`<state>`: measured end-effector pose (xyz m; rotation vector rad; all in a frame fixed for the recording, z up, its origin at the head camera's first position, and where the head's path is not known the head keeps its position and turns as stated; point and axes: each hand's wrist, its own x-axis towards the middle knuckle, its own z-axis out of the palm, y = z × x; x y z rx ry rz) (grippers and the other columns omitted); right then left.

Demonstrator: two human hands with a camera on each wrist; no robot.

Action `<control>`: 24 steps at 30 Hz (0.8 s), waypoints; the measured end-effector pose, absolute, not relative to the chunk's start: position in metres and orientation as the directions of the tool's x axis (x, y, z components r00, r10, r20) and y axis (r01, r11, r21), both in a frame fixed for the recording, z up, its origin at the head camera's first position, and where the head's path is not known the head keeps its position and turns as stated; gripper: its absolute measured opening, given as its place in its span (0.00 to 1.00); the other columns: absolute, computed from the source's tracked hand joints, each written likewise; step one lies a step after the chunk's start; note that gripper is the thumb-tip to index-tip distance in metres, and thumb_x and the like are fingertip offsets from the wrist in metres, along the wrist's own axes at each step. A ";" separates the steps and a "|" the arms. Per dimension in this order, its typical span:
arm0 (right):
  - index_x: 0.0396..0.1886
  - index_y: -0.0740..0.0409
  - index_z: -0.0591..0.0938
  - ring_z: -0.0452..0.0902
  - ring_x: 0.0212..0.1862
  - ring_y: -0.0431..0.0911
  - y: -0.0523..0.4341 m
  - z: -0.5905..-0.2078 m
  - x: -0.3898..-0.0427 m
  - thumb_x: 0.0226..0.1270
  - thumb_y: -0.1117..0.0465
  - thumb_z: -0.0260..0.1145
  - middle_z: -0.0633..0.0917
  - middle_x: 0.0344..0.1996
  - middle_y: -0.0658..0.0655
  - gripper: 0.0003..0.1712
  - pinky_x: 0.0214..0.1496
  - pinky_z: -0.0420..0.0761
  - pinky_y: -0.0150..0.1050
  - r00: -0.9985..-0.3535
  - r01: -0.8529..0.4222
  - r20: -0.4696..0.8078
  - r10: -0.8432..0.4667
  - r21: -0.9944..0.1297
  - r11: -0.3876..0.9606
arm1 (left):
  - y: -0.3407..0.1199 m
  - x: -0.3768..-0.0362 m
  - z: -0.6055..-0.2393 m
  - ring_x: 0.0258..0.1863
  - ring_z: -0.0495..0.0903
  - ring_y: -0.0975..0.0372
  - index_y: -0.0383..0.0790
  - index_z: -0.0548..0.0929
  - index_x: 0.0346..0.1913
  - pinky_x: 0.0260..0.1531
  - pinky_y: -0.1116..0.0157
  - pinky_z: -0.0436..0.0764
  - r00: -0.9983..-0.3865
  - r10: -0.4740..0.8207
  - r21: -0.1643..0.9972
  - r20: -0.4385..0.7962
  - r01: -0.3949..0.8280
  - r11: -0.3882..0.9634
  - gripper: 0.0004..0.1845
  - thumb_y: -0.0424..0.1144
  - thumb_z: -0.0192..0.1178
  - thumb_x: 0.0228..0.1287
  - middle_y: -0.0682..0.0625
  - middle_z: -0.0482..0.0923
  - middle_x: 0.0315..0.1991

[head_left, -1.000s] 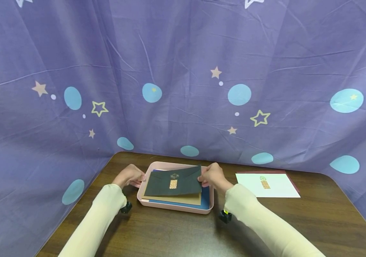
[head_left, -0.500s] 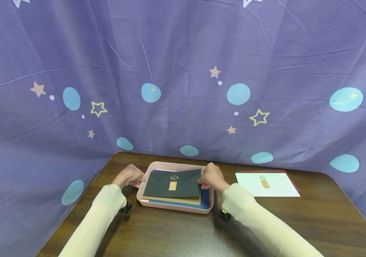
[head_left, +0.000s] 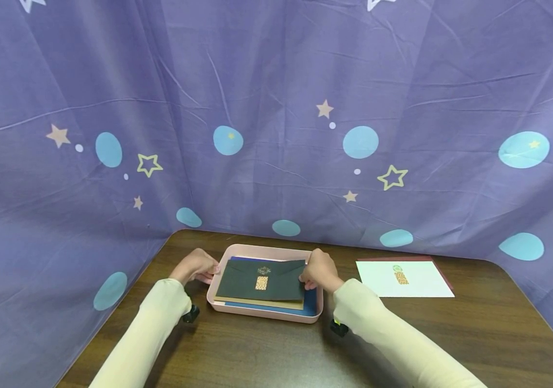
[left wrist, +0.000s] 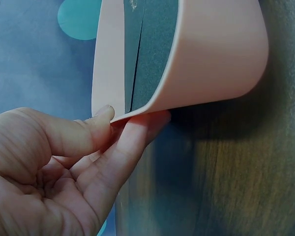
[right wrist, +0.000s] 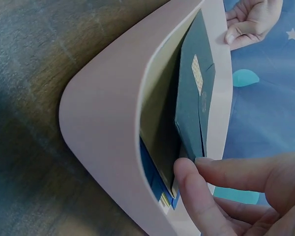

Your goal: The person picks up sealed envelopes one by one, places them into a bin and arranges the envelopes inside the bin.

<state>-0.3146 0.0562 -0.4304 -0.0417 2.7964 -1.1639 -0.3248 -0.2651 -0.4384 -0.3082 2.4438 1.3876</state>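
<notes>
A pale pink tray [head_left: 267, 313] holds a stack of envelopes. On top lies a dark green envelope [head_left: 244, 285] with a gold emblem and a patterned gold label [head_left: 261, 283]. Beneath it show a tan envelope [head_left: 276, 303] and a blue one [head_left: 310, 302]. My left hand [head_left: 198, 265] pinches the tray's left rim between thumb and fingers, seen closely in the left wrist view. At the other end, my right hand [head_left: 320, 269] pinches the dark green envelope's right edge between thumb and forefinger. In the right wrist view this envelope [right wrist: 191, 103] tilts above the tan one.
Right of the tray, a white envelope [head_left: 378, 280] with a green-and-gold mark lies over a dark red one [head_left: 443, 272]. Both rest on the brown wooden table [head_left: 267, 355]. A purple curtain [head_left: 276, 178] with stars and blue spots hangs behind the table.
My right hand has lowered slightly, and the dark green envelope's right side has come down with it, flatter over the stack. My left hand stays at the tray rim.
</notes>
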 end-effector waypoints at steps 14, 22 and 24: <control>0.13 0.63 0.81 0.87 0.20 0.53 0.058 -0.433 -0.314 0.48 0.74 0.75 0.86 0.15 0.62 0.12 0.24 0.90 0.40 -0.994 0.012 -0.086 -0.067 -0.703 0.711 | -0.266 -0.326 -0.439 0.23 0.81 0.62 0.15 0.79 0.52 0.28 0.67 0.91 -0.929 -0.033 0.796 -0.368 -0.333 0.506 0.15 0.22 0.58 0.66 0.48 0.80 0.25; 0.16 0.64 0.81 0.87 0.20 0.53 0.058 -0.437 -0.315 0.47 0.74 0.75 0.86 0.15 0.62 0.10 0.23 0.89 0.40 -0.994 0.015 -0.088 -0.067 -0.706 0.708 | -0.266 -0.326 -0.440 0.23 0.81 0.63 0.15 0.79 0.52 0.27 0.67 0.90 -0.930 -0.033 0.797 -0.366 -0.332 0.504 0.14 0.22 0.59 0.66 0.48 0.80 0.24; 0.16 0.64 0.81 0.87 0.20 0.53 0.057 -0.437 -0.315 0.47 0.74 0.76 0.85 0.14 0.62 0.11 0.22 0.89 0.40 -0.994 0.017 -0.089 -0.064 -0.707 0.707 | -0.267 -0.326 -0.440 0.23 0.81 0.62 0.15 0.79 0.52 0.27 0.67 0.90 -0.932 -0.031 0.799 -0.362 -0.327 0.505 0.14 0.22 0.59 0.66 0.48 0.80 0.24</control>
